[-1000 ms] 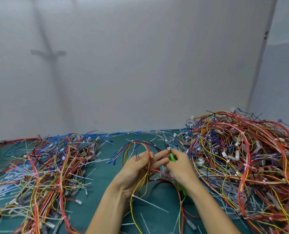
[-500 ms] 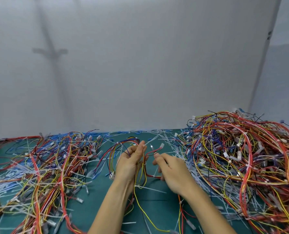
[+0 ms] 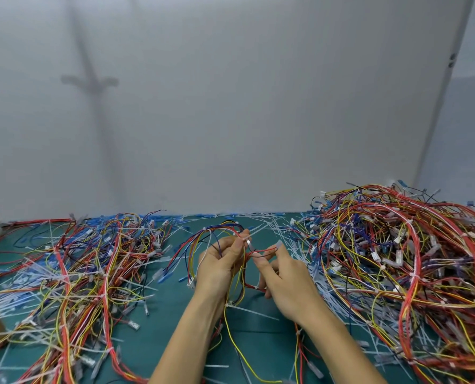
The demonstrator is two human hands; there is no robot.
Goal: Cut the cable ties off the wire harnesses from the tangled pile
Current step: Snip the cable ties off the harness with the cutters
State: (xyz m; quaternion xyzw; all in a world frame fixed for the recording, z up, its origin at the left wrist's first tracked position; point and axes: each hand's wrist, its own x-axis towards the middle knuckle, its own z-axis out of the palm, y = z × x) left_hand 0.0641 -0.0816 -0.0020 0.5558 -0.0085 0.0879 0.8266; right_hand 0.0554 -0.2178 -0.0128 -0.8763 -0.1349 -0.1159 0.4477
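The harness (image 3: 217,239) loops above the left hand (image 3: 219,267), whose fingers grip its wires. The right hand (image 3: 286,284) pinches its red strand alongside. The tangled pile (image 3: 397,259) lies right of the fingers on the surface (image 3: 158,342).

Soft, fairly bright light from behind the camera casts a faint cross-shaped shadow (image 3: 90,82) on the plain pale grey wall (image 3: 258,120). Wide-angle distortion bends the edges; tangled multicoloured wire heaps (image 3: 72,286) blur toward the lower corners.
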